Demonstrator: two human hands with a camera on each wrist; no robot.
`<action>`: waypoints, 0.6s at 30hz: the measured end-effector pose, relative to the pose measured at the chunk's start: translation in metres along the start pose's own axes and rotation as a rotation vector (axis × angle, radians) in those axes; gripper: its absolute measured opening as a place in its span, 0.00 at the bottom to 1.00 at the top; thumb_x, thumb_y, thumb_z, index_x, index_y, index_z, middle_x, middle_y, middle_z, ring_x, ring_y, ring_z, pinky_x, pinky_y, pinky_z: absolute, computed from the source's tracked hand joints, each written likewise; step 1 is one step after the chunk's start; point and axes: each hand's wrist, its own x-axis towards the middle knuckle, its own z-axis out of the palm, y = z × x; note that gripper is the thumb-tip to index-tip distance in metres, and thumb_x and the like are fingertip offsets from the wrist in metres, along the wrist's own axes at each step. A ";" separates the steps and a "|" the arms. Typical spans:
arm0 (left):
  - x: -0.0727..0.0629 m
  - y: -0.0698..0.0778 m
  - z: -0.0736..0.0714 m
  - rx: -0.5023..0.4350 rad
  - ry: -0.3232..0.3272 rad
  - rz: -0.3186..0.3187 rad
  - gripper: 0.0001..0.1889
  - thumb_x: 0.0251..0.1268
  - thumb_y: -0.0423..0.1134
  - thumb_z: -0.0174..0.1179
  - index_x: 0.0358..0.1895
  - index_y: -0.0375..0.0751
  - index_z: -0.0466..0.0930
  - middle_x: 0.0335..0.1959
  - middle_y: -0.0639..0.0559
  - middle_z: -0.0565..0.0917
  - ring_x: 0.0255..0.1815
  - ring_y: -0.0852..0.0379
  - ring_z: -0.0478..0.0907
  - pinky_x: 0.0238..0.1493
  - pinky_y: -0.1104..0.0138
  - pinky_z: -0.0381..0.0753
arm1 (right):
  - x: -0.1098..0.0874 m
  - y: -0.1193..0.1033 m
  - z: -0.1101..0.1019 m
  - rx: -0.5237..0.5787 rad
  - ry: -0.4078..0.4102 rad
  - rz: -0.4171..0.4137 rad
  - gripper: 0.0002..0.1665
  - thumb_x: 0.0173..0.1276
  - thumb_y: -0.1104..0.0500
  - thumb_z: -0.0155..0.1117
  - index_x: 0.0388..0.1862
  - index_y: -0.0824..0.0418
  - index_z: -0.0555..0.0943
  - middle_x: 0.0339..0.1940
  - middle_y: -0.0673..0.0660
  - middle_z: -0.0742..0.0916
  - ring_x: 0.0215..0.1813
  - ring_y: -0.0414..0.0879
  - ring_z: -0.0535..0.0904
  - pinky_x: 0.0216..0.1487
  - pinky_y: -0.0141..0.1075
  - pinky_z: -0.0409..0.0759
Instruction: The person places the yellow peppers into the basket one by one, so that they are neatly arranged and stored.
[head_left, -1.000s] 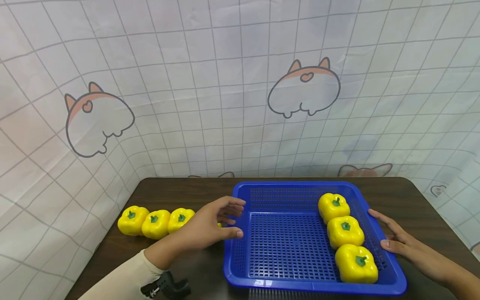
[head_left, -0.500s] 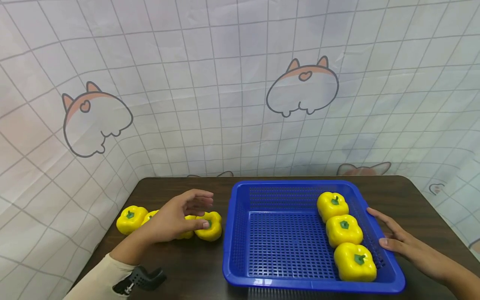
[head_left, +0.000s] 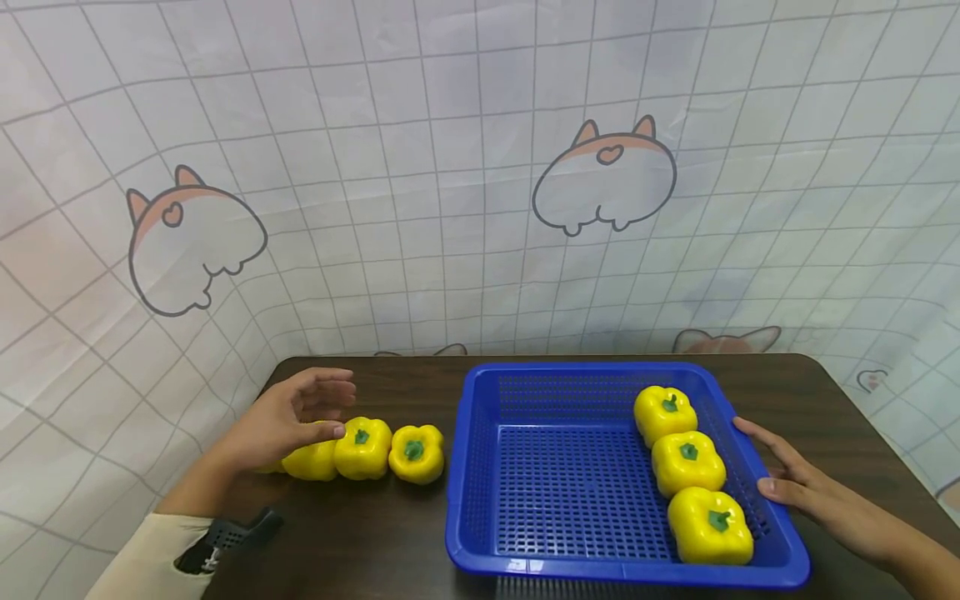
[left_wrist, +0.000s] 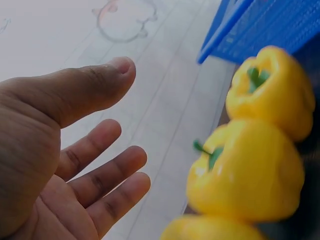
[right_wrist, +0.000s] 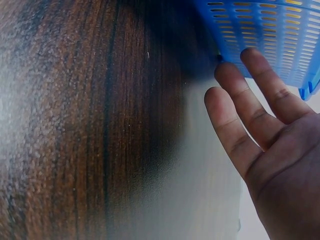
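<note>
A row of yellow bell peppers with green stems lies on the table left of the basket; the two nearest it, an end pepper [head_left: 417, 454] and its neighbour [head_left: 363, 448], show fully. My left hand [head_left: 279, 423] hovers over the row's left part, fingers loosely bent and holding nothing, partly hiding a pepper [head_left: 311, 463] and one beyond. In the left wrist view, a pepper [left_wrist: 247, 172] stands apart from the fingers. My right hand [head_left: 821, 496] rests its thumb and a fingertip against the right rim of the blue basket [head_left: 630, 570]; its fingers look straight in the right wrist view.
Three yellow bell peppers, at back [head_left: 665, 414], middle [head_left: 688, 463] and front [head_left: 710, 527], line the basket's right side. The dark wooden table [head_left: 360, 533] ends at a grid-patterned wall covering [head_left: 420, 208]. A black strap device [head_left: 225, 537] sits at the left wrist.
My left hand has moved left from the basket's left rim, along the pepper row, uncovering the peppers nearest the basket. The right hand and basket have stayed in place.
</note>
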 end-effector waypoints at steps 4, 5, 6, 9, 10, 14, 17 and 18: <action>-0.008 -0.008 -0.011 0.051 0.016 -0.016 0.33 0.64 0.37 0.73 0.70 0.43 0.70 0.64 0.43 0.79 0.66 0.38 0.76 0.62 0.54 0.80 | 0.000 -0.001 0.001 0.014 0.016 0.026 0.39 0.84 0.58 0.32 0.84 0.34 0.33 0.75 0.86 0.46 0.62 0.35 0.77 0.53 0.47 0.86; -0.010 -0.009 -0.014 0.069 0.016 -0.021 0.32 0.64 0.37 0.73 0.70 0.43 0.71 0.65 0.43 0.79 0.67 0.38 0.75 0.62 0.53 0.79 | 0.000 -0.001 0.001 0.019 0.019 0.031 0.39 0.84 0.58 0.33 0.84 0.35 0.33 0.76 0.86 0.46 0.62 0.35 0.77 0.53 0.47 0.86; -0.012 -0.011 -0.017 0.089 0.018 -0.023 0.31 0.64 0.36 0.73 0.70 0.42 0.71 0.65 0.43 0.79 0.67 0.37 0.74 0.63 0.54 0.78 | -0.001 -0.001 0.001 0.023 0.018 0.033 0.39 0.84 0.58 0.33 0.84 0.35 0.33 0.76 0.86 0.45 0.62 0.35 0.77 0.52 0.47 0.86; -0.018 -0.017 -0.025 0.137 0.014 -0.040 0.31 0.65 0.37 0.72 0.69 0.41 0.72 0.67 0.43 0.77 0.69 0.37 0.72 0.65 0.51 0.76 | -0.001 -0.002 0.001 0.029 0.012 0.035 0.39 0.85 0.58 0.33 0.84 0.34 0.33 0.75 0.87 0.46 0.62 0.37 0.77 0.52 0.48 0.86; -0.019 -0.018 -0.028 0.149 0.016 -0.049 0.30 0.65 0.37 0.72 0.69 0.41 0.72 0.68 0.43 0.77 0.69 0.37 0.72 0.65 0.50 0.76 | -0.001 -0.002 0.001 0.029 0.010 0.032 0.39 0.85 0.58 0.33 0.84 0.34 0.32 0.75 0.87 0.46 0.62 0.38 0.78 0.52 0.49 0.86; -0.026 -0.026 -0.039 0.195 0.024 -0.084 0.30 0.66 0.40 0.71 0.70 0.42 0.72 0.69 0.43 0.76 0.69 0.37 0.72 0.63 0.52 0.78 | 0.000 -0.002 0.001 0.024 0.010 0.032 0.39 0.85 0.58 0.33 0.84 0.32 0.33 0.74 0.88 0.46 0.61 0.37 0.78 0.52 0.48 0.86; -0.031 -0.032 -0.044 0.209 0.039 -0.108 0.30 0.67 0.41 0.71 0.70 0.41 0.72 0.69 0.43 0.76 0.70 0.36 0.71 0.64 0.49 0.76 | -0.001 -0.001 0.000 0.013 0.010 0.024 0.40 0.84 0.58 0.32 0.84 0.32 0.33 0.74 0.88 0.46 0.61 0.35 0.77 0.52 0.48 0.86; -0.032 -0.033 -0.046 0.212 0.045 -0.114 0.30 0.67 0.41 0.71 0.70 0.41 0.71 0.69 0.42 0.76 0.70 0.36 0.70 0.65 0.47 0.75 | -0.001 -0.001 0.000 0.010 0.009 0.024 0.40 0.84 0.58 0.32 0.84 0.31 0.33 0.74 0.88 0.46 0.62 0.35 0.77 0.52 0.48 0.86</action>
